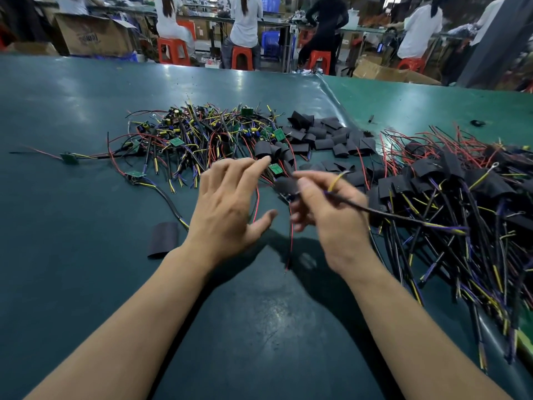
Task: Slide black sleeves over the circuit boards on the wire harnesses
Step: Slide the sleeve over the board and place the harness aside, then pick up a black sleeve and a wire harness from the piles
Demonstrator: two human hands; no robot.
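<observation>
My right hand (326,215) grips a wire harness (403,217) near its board end, where a black sleeve (285,186) covers the circuit board; its red wire hangs down to the mat. My left hand (227,203) hovers just left of it, fingers spread, holding nothing. Behind my hands lies a tangle of bare harnesses with green circuit boards (202,134). Loose black sleeves (326,137) are heaped to the right of that tangle. One flat black sleeve (164,239) lies alone by my left wrist.
A large pile of sleeved harnesses (461,203) fills the right side of the green mat (86,197). A seam in the mat (334,96) runs from the far edge. Seated people on red stools and cardboard boxes stand beyond the table.
</observation>
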